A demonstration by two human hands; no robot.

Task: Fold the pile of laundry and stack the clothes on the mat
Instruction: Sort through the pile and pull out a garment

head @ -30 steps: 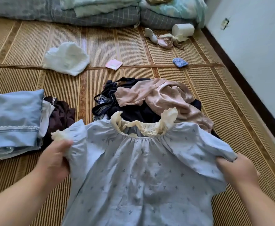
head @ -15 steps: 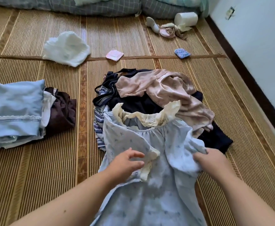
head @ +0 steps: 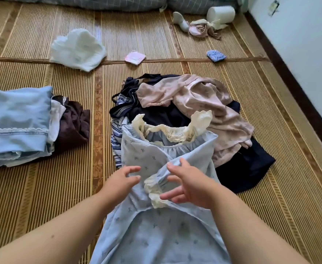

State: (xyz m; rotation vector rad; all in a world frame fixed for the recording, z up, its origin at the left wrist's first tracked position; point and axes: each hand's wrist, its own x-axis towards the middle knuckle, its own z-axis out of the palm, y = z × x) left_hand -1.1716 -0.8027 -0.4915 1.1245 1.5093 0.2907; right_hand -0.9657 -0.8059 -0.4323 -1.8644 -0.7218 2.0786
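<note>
Both hands hover over the light blue dress (head: 156, 231), and neither grip holds anything. The left hand (head: 121, 182) has its fingers loosely spread and relaxed, tips just above the left sleeve, which is folded inward across the chest. The right hand (head: 189, 184) is likewise open, fingers splayed, close to the cream lace cuff (head: 154, 189) of the right sleeve, which crosses over the left one; whether the fingertips touch the fabric I cannot tell. The dress lies flat on the woven mat (head: 270, 197), its cream lace collar (head: 175, 130) resting against the unfolded pile.

That pile (head: 175, 109) sits just beyond the collar: one pale pink garment (head: 204, 103) on top, dark navy cloth beneath, and a striped piece showing at the left edge. To the left, well apart, is one stack of folded clothes (head: 17, 121), pale blue on top with a brown garment (head: 74, 122) beside it.

Farther back on the mat lie one crumpled white cloth (head: 78, 48), one small pink packet (head: 135, 57), one small blue patterned item (head: 216, 55), one white roll (head: 221, 13) and a small heap of pale fabric (head: 200, 27).
</note>
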